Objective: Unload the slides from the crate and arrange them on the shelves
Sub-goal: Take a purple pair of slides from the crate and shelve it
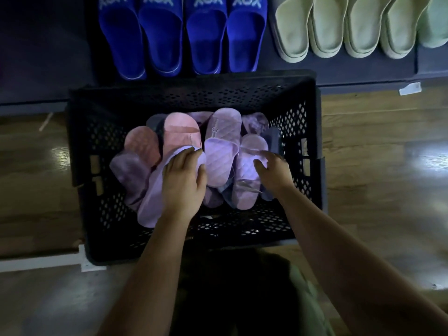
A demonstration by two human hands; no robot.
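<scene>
While both hands are down in the black crate (169, 93), it sits on the wood floor (375, 166), just in front of the dark shelf (48, 57). The crate is full of pink and purple slides all mixed up.

The left hand (184, 180) lies on top of a light purple slide (155, 202), with its fingers curled over the strap and its thumb on the side. The right hand (275, 174) pinches the strap of another purple slide (244, 195) with bent fingers and thumb. A bumpy purple slide (221, 154) lies between the two hands. A pink slide (180, 132) lies just past the left hand.

Four blue slides (179, 42) stand in a row on the shelf. Pale green slides (327, 27) stand in a row beside them.
</scene>
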